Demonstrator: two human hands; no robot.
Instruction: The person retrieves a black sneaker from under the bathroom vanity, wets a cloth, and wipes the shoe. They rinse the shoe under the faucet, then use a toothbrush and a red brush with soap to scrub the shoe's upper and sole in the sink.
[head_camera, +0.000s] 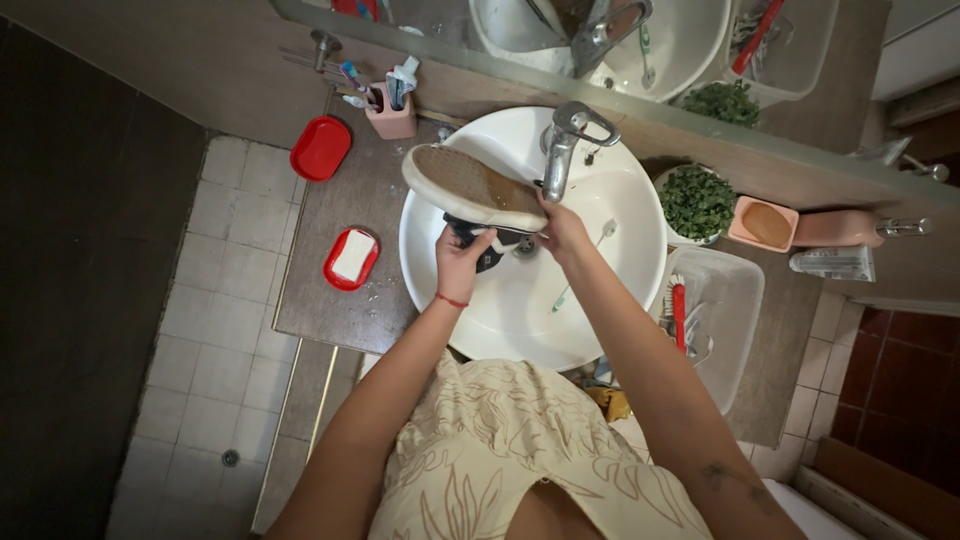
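White basin (600, 330), seen from above, with a toothbrush (585, 265) lying inside. Over it, the left hand (462, 262) closes on the dark upper of a shoe (470, 187), sole up; the right hand (562, 228) grips its right end. Farther off, the tap (562, 150) stands just right of the shoe.

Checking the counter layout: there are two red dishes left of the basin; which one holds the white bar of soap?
The nearer red dish, close to the counter's front edge, holds the white soap bar. The other red dish, farther back near the pink cup, has nothing in it.
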